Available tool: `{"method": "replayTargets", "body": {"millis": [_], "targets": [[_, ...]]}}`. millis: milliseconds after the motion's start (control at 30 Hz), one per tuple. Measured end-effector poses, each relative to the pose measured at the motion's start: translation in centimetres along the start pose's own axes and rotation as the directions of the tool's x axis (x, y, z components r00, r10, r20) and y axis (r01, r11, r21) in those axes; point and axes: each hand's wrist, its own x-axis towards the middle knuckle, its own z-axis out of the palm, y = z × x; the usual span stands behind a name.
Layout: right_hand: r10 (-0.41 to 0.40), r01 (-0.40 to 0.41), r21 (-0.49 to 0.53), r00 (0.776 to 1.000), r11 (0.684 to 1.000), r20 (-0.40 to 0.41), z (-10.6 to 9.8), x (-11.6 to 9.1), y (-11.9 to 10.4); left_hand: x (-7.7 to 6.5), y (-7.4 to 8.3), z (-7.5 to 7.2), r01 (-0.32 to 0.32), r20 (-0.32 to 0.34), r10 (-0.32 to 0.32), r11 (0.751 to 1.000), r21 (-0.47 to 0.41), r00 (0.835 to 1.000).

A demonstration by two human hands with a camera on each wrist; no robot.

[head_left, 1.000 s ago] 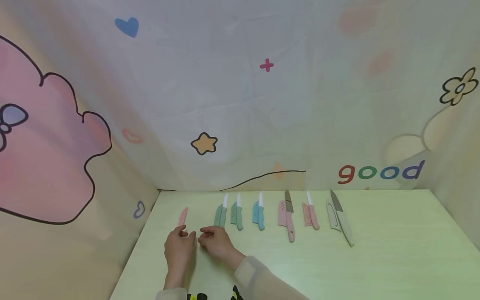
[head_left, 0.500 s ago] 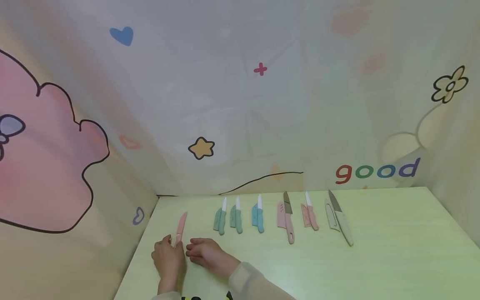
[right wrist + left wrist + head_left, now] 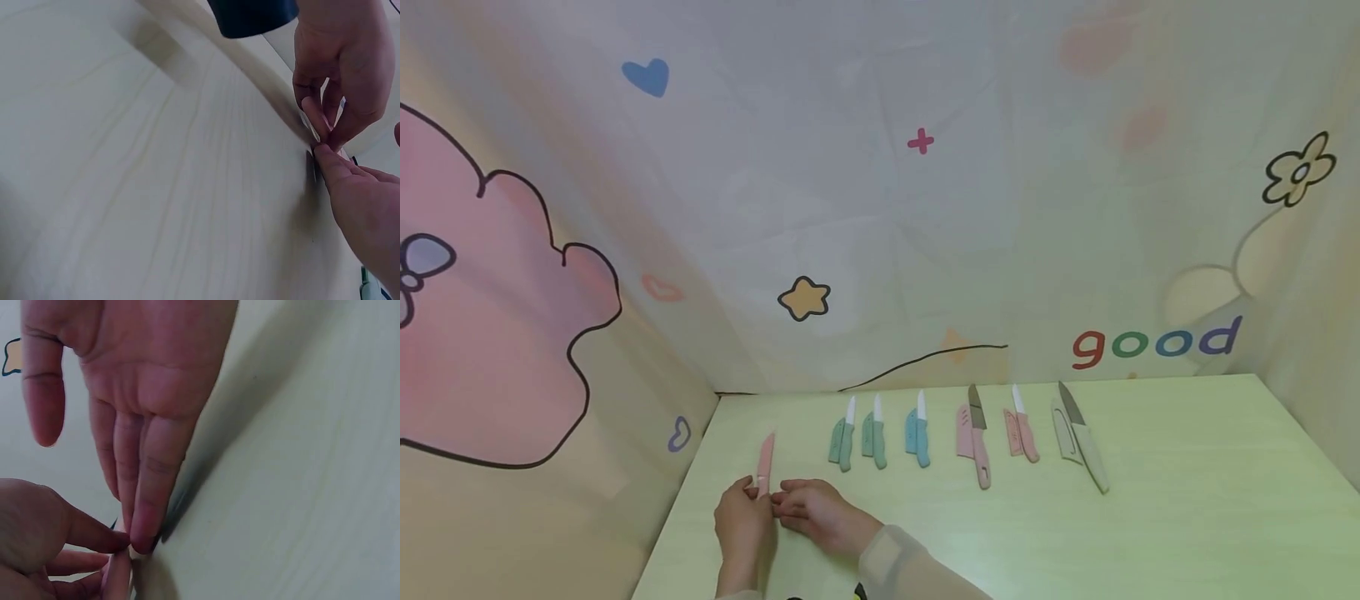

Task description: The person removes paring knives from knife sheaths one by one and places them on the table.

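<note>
A pink knife [image 3: 766, 454] lies at the left of the table, its pink blade-shaped end pointing away from me. My left hand [image 3: 741, 517] pinches its pink handle between thumb and fingers; the left wrist view shows this handle [image 3: 116, 581] close up. From the right, my right hand [image 3: 823, 510] reaches in with its fingers extended together, their tips right at the knife's side by the left fingertips. In the right wrist view the left hand [image 3: 347, 69] grips the handle end [image 3: 315, 119], and the right hand [image 3: 369, 200] meets it from below. The fingers hide part of the handle.
A row of knives beside their sheaths stretches rightward: two green knives [image 3: 847, 442], a blue knife [image 3: 922, 437], a large pink knife [image 3: 979, 450], a small pink knife [image 3: 1025, 429] and a large pale knife [image 3: 1090, 450]. A printed cloth [image 3: 880, 250] hangs behind the table [image 3: 1187, 500].
Both hands have drawn nearer to me and slightly left, uncovering the first green knife. The pink knife has shifted nearer, and the right fingertips have come up against it.
</note>
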Motion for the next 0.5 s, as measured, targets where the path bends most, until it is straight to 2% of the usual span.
{"method": "replayTargets", "body": {"millis": [267,500], "targets": [[0.006,-0.006,0.006,1.000,1.000,-0.010,-0.59,-0.08,-0.04,-0.41,0.30,-0.31,0.055,0.113,-0.046,0.995,-0.079,0.993],[-0.027,0.027,0.002,1.000,1.000,0.003,-1.01,-0.39,-0.12,-0.94,0.49,-0.41,0.075,0.111,-0.059,0.985,-0.154,0.992]]}}
